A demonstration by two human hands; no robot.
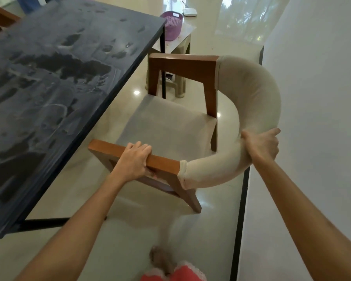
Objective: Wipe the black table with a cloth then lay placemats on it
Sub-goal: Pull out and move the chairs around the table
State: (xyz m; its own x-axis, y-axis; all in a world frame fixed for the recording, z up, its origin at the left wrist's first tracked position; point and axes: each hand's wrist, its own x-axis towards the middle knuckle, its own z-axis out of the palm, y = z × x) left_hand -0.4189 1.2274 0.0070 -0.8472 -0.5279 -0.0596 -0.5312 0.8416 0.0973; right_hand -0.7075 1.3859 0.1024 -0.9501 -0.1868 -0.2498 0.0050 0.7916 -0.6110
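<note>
The black table (55,82) fills the left half of the view, its top streaked with wet patches. A wooden chair (182,67) with a beige seat and a curved padded backrest stands to its right, between the table and the wall. My left hand (135,161) grips the near wooden armrest, fingers curled over its top edge. My right hand (260,146) grips the padded backrest at its near end. No cloth or placemat is in view.
A white wall (312,118) with a black skirting runs close along the right. Beyond the chair a beige plastic stool (177,57) carries a purple basket (171,25). The floor is glossy beige tile. My foot (160,258) shows at the bottom.
</note>
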